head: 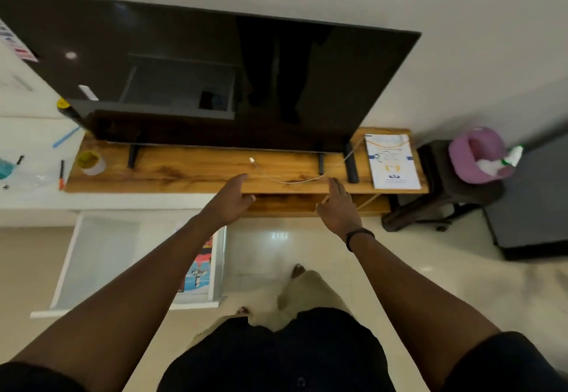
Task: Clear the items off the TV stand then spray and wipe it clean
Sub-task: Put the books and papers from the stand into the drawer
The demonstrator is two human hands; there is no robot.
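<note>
The wooden TV stand (190, 173) carries a large dark TV (215, 78). On its top lie a white charging cable (285, 178), a black remote (351, 162), a white booklet (392, 161) at the right end, and a clear cup with a yellow-green inside (91, 162) at the left end. My left hand (230, 199) reaches out with relaxed fingers at the stand's front edge, holding nothing. My right hand (338, 205) hovers open at the front edge, just below the cable.
A dark stool (436, 173) right of the stand holds a purple tub (479, 155) with a cloth and a spray bottle (513, 155). A white surface (33, 173) at left bears pens and plastic. A white open drawer (101, 262) juts over the floor.
</note>
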